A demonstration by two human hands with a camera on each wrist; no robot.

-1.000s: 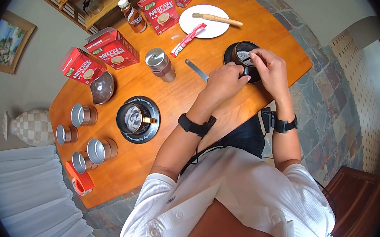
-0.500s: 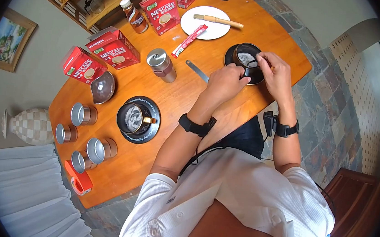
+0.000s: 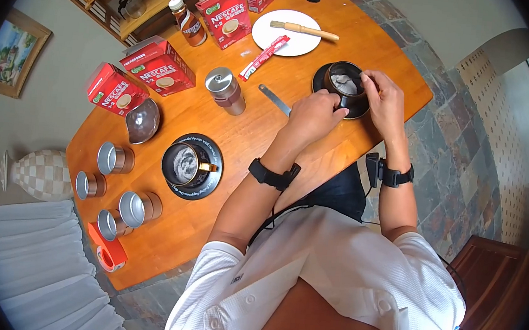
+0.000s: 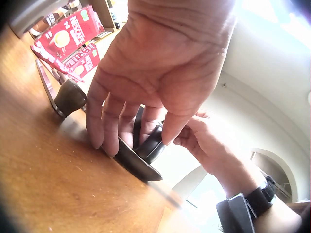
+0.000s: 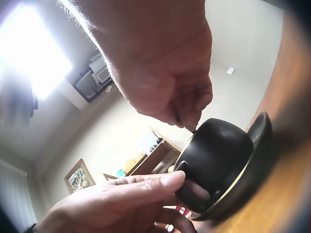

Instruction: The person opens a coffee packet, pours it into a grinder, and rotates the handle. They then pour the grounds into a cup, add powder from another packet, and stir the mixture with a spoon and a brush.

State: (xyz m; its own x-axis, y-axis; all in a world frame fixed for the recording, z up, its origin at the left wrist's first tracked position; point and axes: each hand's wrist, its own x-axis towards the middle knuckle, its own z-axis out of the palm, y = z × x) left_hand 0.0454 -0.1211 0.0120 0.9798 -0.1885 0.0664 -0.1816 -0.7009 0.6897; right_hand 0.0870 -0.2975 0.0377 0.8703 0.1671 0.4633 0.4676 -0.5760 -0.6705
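A black coffee cup (image 3: pixel 344 83) holding a drink with pale foam sits on a black saucer (image 3: pixel 319 75) at the table's right side. My left hand (image 3: pixel 313 117) grips the cup's handle (image 5: pixel 189 194), thumb on top of it in the right wrist view; several of its fingers reach down by the saucer in the left wrist view. Over the cup's rim my right hand (image 3: pixel 384 103) pinches a thin dark utensil (image 5: pixel 193 130), like a spoon handle, with its lower end hidden inside the cup.
Left of my hands stands a second cup (image 3: pixel 186 162) on a lettered saucer (image 3: pixel 210 185). Nearby are a metal spatula (image 3: pixel 274 99), a lidded canister (image 3: pixel 227 91), a plate (image 3: pixel 264 34) with a brush (image 3: pixel 303 30), a red sachet (image 3: pixel 265 57), Nescafe boxes (image 3: pixel 227 18) and metal tins (image 3: pixel 139 209).
My right hand has shifted slightly right over the cup, and the foam's pattern has changed. My left hand keeps its place at the handle.
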